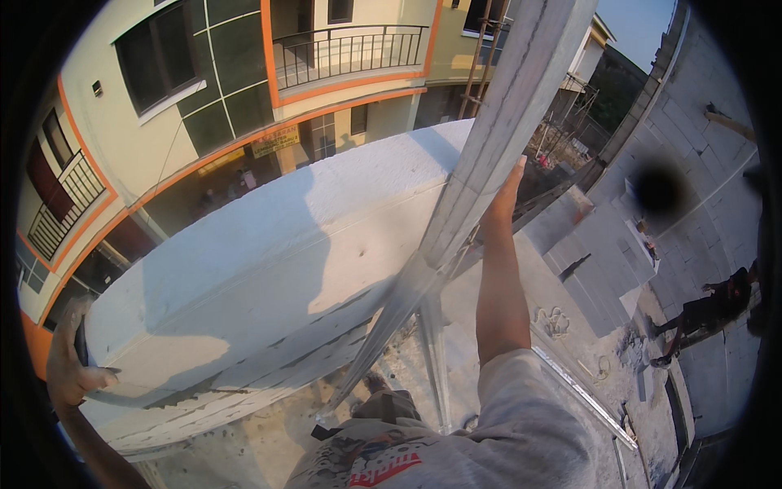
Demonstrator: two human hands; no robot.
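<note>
A long white concrete block (269, 236) lies across the view on top of a block wall (285, 371), its upper face in sun and shadow. At its left end my left hand (72, 359) is closed round the edge, thumb on the near face, with a dark patch between palm and block that I cannot make out. My right hand (503, 200) is at the right end, fingers stretched upward. Just in front, a grey metal post (517, 98) covers that end of the block and part of the hand, so the contact there is hidden.
Slanting metal legs (434, 359) meet the post near my body. A metal channel (582, 395) lies on the floor to the right, near coiled wire (552, 320) and stacked grey blocks (599, 277). Another person (713, 310) is at far right. Beyond the wall stands a building (236, 90).
</note>
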